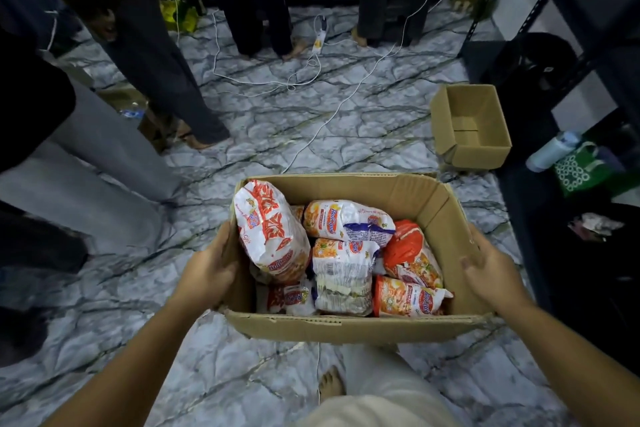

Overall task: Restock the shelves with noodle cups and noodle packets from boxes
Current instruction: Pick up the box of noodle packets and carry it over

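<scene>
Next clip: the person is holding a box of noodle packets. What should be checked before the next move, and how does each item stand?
1. Grip on both sides: left hand and right hand press opposite walls of the box: ok.
2. Stock present: noodle packets fill the box: ok.
3. Load stable: tall packet leans above the rim and might tip: not ok.
4. Floor ahead: white cables cross it, a likely trip risk: not ok.
5. Floor by the rack: empty box sits there: not ok.
6. Free shelf space: cannot tell.
</scene>
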`<state>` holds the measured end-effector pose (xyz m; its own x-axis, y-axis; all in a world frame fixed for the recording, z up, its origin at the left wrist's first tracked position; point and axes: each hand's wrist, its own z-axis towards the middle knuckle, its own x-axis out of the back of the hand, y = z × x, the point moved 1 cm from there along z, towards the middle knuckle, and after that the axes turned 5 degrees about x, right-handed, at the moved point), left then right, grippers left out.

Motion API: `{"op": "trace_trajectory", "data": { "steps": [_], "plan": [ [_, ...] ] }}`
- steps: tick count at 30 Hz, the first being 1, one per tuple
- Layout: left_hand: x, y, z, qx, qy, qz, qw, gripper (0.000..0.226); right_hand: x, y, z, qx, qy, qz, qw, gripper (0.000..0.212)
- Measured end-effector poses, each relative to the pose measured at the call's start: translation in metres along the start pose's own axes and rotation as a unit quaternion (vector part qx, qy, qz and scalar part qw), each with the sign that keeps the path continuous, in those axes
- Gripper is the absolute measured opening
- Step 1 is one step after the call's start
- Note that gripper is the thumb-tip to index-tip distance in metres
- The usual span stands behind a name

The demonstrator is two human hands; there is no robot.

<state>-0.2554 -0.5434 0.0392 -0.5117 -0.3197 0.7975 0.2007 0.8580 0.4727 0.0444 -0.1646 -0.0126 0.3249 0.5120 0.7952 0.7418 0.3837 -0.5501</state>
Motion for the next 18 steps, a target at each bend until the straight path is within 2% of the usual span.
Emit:
{"op": "trace_trajectory", "data": {
  "steps": [9, 12, 16, 18],
  "plan": [
    [0.020, 0.054, 0.106, -0.002, -0.012, 0.010, 1.000, 0.092, 0.017, -0.030, 0.117, 0.002, -0.031, 0.037, 0.999, 0.072],
    [0.025, 0.079, 0.136, 0.003, 0.000, 0.031, 0.999, 0.088, 0.028, -0.036, 0.156, 0.002, -0.026, 0.044, 0.999, 0.072],
    [0.035, 0.114, 0.175, -0.025, 0.023, 0.025, 0.999, 0.075, 0.036, -0.044, 0.196, -0.008, -0.016, 0.037, 0.999, 0.070],
    [0.041, 0.129, 0.197, -0.046, 0.017, 0.024, 0.998, 0.076, 0.039, -0.048, 0.212, -0.014, -0.008, 0.048, 0.999, 0.071]
  ]
}}
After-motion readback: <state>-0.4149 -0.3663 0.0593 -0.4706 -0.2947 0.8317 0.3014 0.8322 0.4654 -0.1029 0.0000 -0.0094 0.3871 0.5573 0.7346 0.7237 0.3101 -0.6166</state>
